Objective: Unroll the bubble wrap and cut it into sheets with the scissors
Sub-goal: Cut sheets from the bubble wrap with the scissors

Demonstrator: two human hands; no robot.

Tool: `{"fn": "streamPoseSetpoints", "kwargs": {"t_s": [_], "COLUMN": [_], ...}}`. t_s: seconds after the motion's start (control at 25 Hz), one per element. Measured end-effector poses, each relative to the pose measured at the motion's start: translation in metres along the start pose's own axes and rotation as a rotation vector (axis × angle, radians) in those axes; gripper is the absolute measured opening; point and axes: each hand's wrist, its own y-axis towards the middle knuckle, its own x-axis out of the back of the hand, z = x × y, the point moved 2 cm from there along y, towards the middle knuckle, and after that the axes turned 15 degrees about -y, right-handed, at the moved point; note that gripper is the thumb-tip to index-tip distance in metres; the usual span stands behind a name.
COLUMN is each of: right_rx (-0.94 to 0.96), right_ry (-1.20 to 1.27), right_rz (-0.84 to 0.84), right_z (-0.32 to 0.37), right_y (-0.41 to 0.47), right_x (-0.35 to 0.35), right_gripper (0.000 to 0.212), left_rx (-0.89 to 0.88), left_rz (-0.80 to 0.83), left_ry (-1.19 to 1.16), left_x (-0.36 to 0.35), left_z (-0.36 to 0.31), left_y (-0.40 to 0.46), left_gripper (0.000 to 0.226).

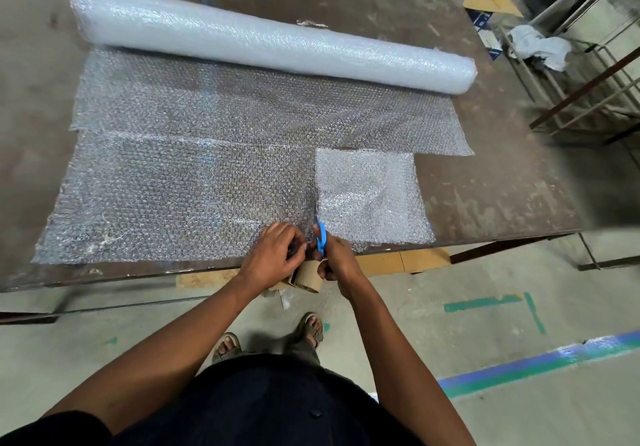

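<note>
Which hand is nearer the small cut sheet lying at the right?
Right. The right hand, holding the scissors, is at the small cut sheet's near-left corner; the left hand is farther left.

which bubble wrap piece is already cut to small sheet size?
The small squarish sheet right of the scissors, by the table's near edge. It looks whiter and denser than the wide strip left of the blades and the piece still joined to the roll.

Clear, bubble-dotted bubble wrap (180, 182); whitish roll (270, 37) near far edge; blue-handled scissors (321, 238) at near edge; mottled dark brown counter (502, 182); grey floor (519, 341) with green and blue tape (540, 362).
</note>
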Motion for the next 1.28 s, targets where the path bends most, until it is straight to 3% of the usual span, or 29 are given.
{"fn": "streamPoseSetpoints", "kwargs": {"t_s": [0.48, 0.76, 1.04, 1.28], "right_rx": [-0.024, 0.001, 0.014, 0.024], "right_ry": [-0.041, -0.005, -0.004, -0.001], "right_rz": [0.037, 0.068, 0.095, 0.098], "right_z": [0.008, 0.006, 0.016, 0.020], "right_y": [0.015, 0.021, 0.022, 0.031], "right_x": [0.006, 0.008, 0.008, 0.008], "right_gripper": [0.053, 0.040, 0.054, 0.049], "left_rx": [0.003, 0.009, 0.058, 0.057], "left_rz": [-0.025, -0.025, -0.015, -0.006], "left_ry": [-0.014, -0.024, -0.045, -0.060], "left_x": [0.003, 0.004, 0.004, 0.004], "left_z": [-0.005, -0.007, -0.007, -0.004], "left_y": [0.000, -0.001, -0.001, -0.002], "left_gripper": [0.011, 0.011, 0.015, 0.017]}}
